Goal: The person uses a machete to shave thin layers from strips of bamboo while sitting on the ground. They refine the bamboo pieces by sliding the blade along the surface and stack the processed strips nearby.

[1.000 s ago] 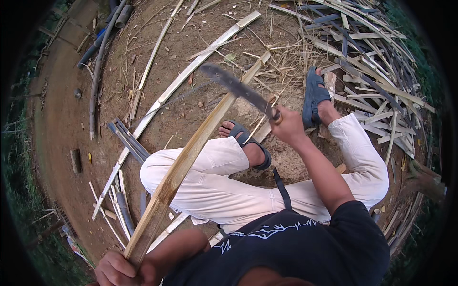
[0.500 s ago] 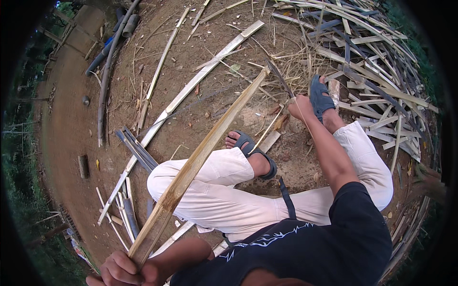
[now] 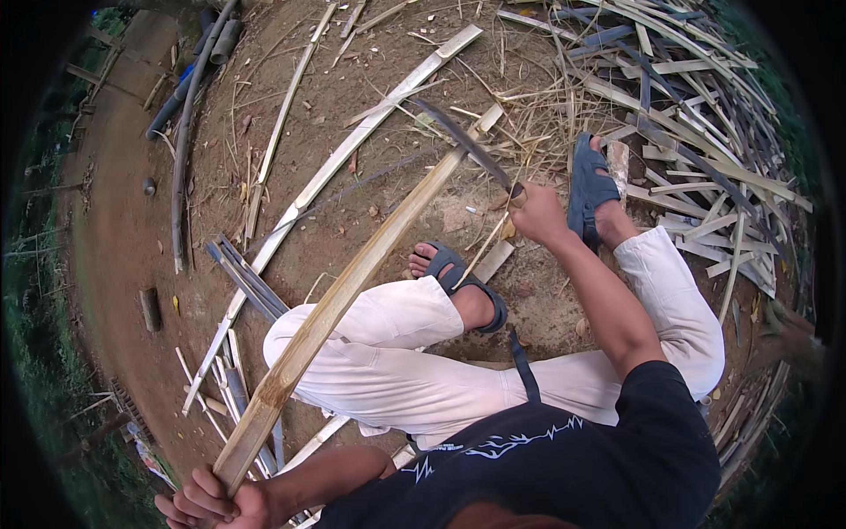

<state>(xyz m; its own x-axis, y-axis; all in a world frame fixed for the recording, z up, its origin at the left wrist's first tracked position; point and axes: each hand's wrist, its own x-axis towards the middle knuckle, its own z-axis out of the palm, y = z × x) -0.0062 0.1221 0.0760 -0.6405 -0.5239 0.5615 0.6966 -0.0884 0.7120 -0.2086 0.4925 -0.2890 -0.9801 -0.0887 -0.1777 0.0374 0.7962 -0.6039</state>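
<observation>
A long split bamboo strip (image 3: 348,278) slants from the lower left, over my bent left knee, to the upper middle. My left hand (image 3: 211,501) is closed around its near end. In my right hand (image 3: 539,213) is the short handle of a machete (image 3: 463,134) with a dark, slightly curved blade. The blade lies across the strip close to its far end; how deep the edge sits cannot be made out. My right fist is beside my right sandal (image 3: 589,189), a little left of it.
A big heap of split bamboo (image 3: 687,115) covers the ground at the upper right, with thin shavings (image 3: 542,123) beside it. Another long pale strip (image 3: 352,145) lies left of my legs. Dark poles (image 3: 189,132) and a short bamboo piece (image 3: 151,309) rest farther left.
The machete has swung left from beside the strip to lie across it near the far end. My right hand has moved left and slightly down; my left hand keeps its grip.
</observation>
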